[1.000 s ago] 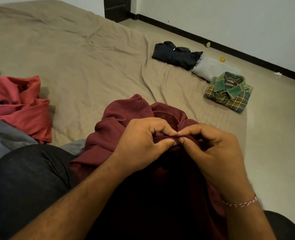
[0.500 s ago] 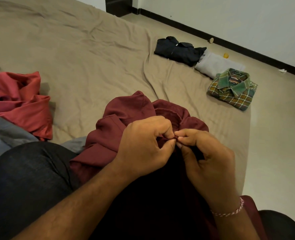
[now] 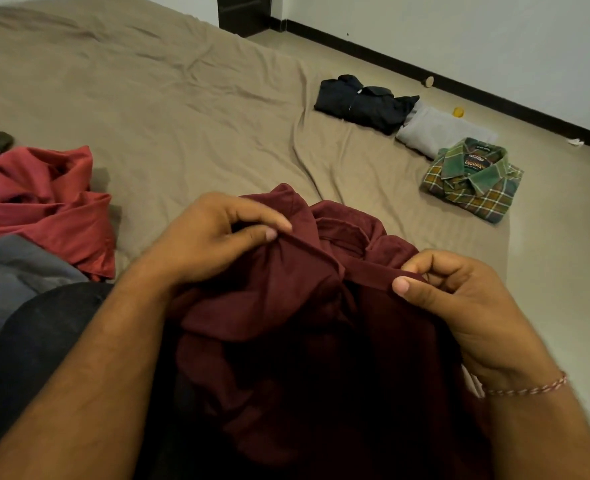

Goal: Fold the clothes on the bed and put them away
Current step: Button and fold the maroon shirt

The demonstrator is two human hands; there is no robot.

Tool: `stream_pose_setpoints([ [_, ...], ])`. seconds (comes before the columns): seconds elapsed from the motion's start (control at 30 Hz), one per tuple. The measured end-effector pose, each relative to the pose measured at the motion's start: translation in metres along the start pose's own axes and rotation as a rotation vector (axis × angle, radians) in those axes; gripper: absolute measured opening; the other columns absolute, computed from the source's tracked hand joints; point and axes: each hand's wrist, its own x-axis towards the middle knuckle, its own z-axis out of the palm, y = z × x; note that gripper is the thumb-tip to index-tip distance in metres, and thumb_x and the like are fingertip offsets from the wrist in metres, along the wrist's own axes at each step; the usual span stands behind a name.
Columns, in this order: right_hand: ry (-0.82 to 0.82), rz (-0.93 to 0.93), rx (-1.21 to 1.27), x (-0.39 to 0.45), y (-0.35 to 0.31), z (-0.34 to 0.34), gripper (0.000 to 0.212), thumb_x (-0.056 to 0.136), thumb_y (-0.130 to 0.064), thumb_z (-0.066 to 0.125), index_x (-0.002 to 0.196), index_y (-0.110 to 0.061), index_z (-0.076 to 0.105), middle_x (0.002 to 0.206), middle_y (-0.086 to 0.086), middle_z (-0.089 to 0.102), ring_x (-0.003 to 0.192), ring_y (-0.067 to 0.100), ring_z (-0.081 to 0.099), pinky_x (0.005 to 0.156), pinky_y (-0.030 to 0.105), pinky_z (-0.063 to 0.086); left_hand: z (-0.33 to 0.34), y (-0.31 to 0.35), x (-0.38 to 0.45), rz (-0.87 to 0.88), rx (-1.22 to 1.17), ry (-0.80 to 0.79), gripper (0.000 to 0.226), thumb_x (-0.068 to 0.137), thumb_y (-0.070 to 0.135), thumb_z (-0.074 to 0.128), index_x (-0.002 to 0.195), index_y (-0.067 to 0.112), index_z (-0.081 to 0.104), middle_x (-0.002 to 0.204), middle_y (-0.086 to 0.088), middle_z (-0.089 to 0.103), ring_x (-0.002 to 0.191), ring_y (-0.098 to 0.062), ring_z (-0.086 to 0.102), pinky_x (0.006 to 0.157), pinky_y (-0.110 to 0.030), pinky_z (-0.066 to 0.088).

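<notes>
Both hands have pulled apart, left hand (image 3: 210, 237) at 10 o'clock, right hand (image 3: 460, 299) at 3, fingers pinching the soft, floppy dark red cotton shirt (image 3: 304, 306) by its collar edge.

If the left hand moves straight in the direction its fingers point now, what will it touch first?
Likely the maroon shirt itself: the left hand already pinches its collar, fingers pointing right, toward the raised collar. Depth beyond that is unclear.

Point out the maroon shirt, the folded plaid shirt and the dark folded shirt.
maroon shirt (image 3: 286, 306), head view, front panel below collar
plaid shirt (image 3: 473, 188), head view, folded chest below collar
dark folded shirt (image 3: 363, 105), head view, middle
</notes>
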Motion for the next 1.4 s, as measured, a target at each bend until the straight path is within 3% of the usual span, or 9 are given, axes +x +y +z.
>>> stream_pose_setpoints([
  [0.1,0.002,0.019,0.075,0.002,-0.006,-0.006,0.016,0.070,-0.009,0.078,0.080,-0.001,0.068,0.068,0.010,0.069,0.059,0.013,0.065,0.056,0.019,0.055,0.003,-0.005,0.005,-0.007,0.049,0.384,0.029,0.095,0.006,0.072,0.108,0.032,0.077,0.101,0.029,0.074,0.103,0.006,0.070,0.096,-0.014,0.051],
  [0.17,-0.003,0.040,0.074,0.004,-0.010,-0.007,0.015,0.068,-0.013,0.080,0.078,-0.004,0.072,0.072,0.013,0.071,0.062,0.016,0.067,0.059,0.021,0.057,0.012,-0.009,0.008,-0.078,0.041,0.658,0.023,0.093,0.013,0.075,0.104,0.033,0.078,0.099,0.025,0.075,0.098,0.005,0.071,0.095,-0.022,0.056],
  [0.27,-0.015,0.040,0.114,0.004,-0.015,0.004,0.004,0.070,-0.010,0.078,0.073,-0.010,0.077,0.072,0.012,0.072,0.062,0.016,0.068,0.059,0.021,0.057,0.033,-0.001,0.007,-0.118,-0.067,0.843,0.018,0.092,0.013,0.077,0.103,0.027,0.079,0.096,0.018,0.076,0.092,0.001,0.073,0.089,-0.029,0.060],
  [0.37,0.035,0.016,0.242,0.000,-0.020,0.020,0.005,0.072,-0.004,0.073,0.073,-0.008,0.077,0.072,0.012,0.074,0.061,0.015,0.070,0.058,0.021,0.058,0.053,0.020,-0.001,0.081,-0.049,0.792,0.022,0.093,0.003,0.073,0.108,0.019,0.078,0.101,0.013,0.076,0.096,-0.002,0.073,0.090,-0.027,0.058],
  [0.5,0.062,0.020,0.314,-0.006,-0.026,0.032,0.014,0.070,-0.010,0.074,0.082,-0.004,0.078,0.082,0.020,0.076,0.069,0.023,0.073,0.065,0.027,0.061,0.070,0.042,-0.011,0.436,0.127,0.664,0.015,0.094,0.002,0.072,0.107,0.004,0.080,0.103,-0.001,0.078,0.094,-0.015,0.073,0.084,-0.037,0.057],
  [0.6,0.074,0.001,0.302,-0.010,-0.029,0.036,0.013,0.073,-0.009,0.074,0.084,-0.004,0.079,0.086,0.022,0.076,0.074,0.026,0.074,0.070,0.030,0.063,0.081,0.050,-0.015,0.549,0.183,0.630,0.010,0.092,0.002,0.076,0.100,0.001,0.081,0.101,-0.003,0.079,0.093,-0.016,0.075,0.082,-0.036,0.057],
  [0.8,0.102,-0.032,0.269,-0.013,-0.030,0.044,0.009,0.077,-0.007,0.074,0.081,-0.010,0.081,0.086,0.018,0.078,0.076,0.022,0.076,0.067,0.025,0.060,0.086,0.047,-0.018,0.563,0.134,0.572,0.007,0.087,0.006,0.082,0.092,0.000,0.081,0.096,-0.005,0.080,0.091,-0.012,0.075,0.084,-0.028,0.057],
  [1.1,0.103,-0.168,0.051,-0.015,-0.028,0.041,0.010,0.085,-0.005,0.075,0.088,-0.013,0.080,0.087,0.005,0.080,0.080,0.016,0.077,0.068,0.018,0.058,0.090,0.044,-0.015,0.616,0.220,0.551,0.005,0.091,0.003,0.078,0.095,0.001,0.081,0.100,-0.005,0.079,0.093,-0.014,0.074,0.080,-0.034,0.057],
  [1.4,0.082,-0.315,-0.199,-0.010,-0.017,0.032,0.015,0.081,-0.020,0.080,0.096,-0.016,0.079,0.093,-0.002,0.077,0.088,0.016,0.074,0.076,0.026,0.060,0.097,0.041,-0.014,0.545,0.200,0.503,0.006,0.087,0.007,0.082,0.084,0.002,0.079,0.102,-0.006,0.078,0.094,-0.015,0.072,0.082,-0.033,0.055],
])
